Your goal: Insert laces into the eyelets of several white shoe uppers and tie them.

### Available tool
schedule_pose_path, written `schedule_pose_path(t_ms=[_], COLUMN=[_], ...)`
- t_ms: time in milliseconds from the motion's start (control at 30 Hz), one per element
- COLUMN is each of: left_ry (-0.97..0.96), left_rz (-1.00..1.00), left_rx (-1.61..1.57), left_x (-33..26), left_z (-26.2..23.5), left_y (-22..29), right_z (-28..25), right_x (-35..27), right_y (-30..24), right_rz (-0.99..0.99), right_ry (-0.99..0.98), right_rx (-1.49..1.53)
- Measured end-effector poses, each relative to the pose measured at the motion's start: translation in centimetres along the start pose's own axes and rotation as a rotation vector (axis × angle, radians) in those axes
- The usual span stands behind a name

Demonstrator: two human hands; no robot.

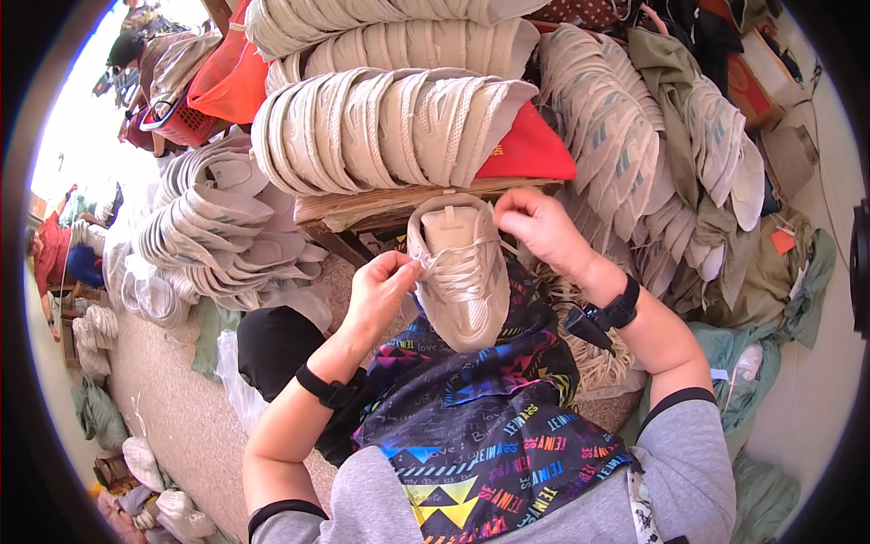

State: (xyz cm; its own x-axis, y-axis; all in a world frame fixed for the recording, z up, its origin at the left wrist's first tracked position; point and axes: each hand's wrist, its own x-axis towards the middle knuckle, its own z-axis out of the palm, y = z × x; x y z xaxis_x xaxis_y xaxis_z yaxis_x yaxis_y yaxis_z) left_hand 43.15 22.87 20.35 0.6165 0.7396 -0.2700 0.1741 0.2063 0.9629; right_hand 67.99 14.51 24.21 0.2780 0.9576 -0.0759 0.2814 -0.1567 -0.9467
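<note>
A beige shoe upper (471,313) rests on my lap against the edge of a wooden bench, toe toward me and tongue standing up. White shoelaces (460,272) cross its front in several rows. My left hand (382,288) is at the upper's left eyelet edge, thumb and fingers pinched on the shoelace. Across from it, my right hand (542,234) is closed in a pinch beside the right collar edge; what lies between its fingertips is too small to make out. A patterned dark apron (507,399) covers my lap beneath the upper.
Nested rows of beige uppers (362,136) fill the wooden bench (317,210), beside a red cloth (530,150). More stacked uppers lie left (204,231) and right (603,113). A bundle of cream laces (598,363) hangs by my right knee.
</note>
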Motion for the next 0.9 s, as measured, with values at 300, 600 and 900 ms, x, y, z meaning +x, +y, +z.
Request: schedule_pose_path(t_ms=[300, 600, 900], left_ry=[-0.014, 0.114, 0.218], left_rz=[-0.051, 0.268, 0.532], left_rx=[0.046, 0.613, 0.881], left_x=[0.6, 1.6, 1.3], left_z=[0.0, -0.4, 0.6], left_y=[0.1, 1.3, 1.0], right_z=[0.9, 0.0, 2.0], right_x=[-0.9, -0.2, -0.6], right_y=[1.1, 1.7, -1.7], right_rz=[0.281, 0.134, -0.452], right_ry=[-0.24, -0.306, -0.103], right_rx=[0.211, -0.045, -0.876])
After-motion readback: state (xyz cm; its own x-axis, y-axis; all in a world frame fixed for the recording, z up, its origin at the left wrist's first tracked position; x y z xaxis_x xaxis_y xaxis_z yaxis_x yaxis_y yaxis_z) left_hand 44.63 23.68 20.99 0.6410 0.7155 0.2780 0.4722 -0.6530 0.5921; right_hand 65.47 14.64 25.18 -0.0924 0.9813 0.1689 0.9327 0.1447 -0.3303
